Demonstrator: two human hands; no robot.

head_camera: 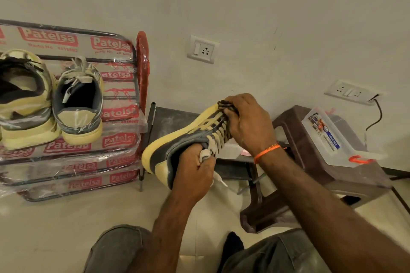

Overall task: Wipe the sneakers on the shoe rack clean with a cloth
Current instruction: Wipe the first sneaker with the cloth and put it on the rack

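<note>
The person held one sneaker (188,137) up in the air in front of the body, between the shoe rack (119,139) on the left and a brown plastic stool (310,162) on the right. The shoe lay tilted, its pale yellow sole turned up and to the left, its heel nearest the person and its toe pointing away toward the wall (244,6).

The left hand (195,173) gripped the heel end, fingers curled round the collar and a loop of the pale lace (213,139). The right hand (250,122) lay over the front of the laces with its fingers closed on a dark striped cloth (225,104) (only a small bunch of it showed beyond the fingertips), pressed against the upper near the toe. An orange thread (267,152) circled the right wrist.

Two more sneakers (77,104) stood on the top shelf of the rack, heels toward the camera, well apart from the hands; the rack's bars were still wrapped in printed plastic. A clear plastic box (337,137) with an orange clasp rested on the stool. Two wall sockets (203,49) were set in the wall, a black cable hanging from the right one.
</note>
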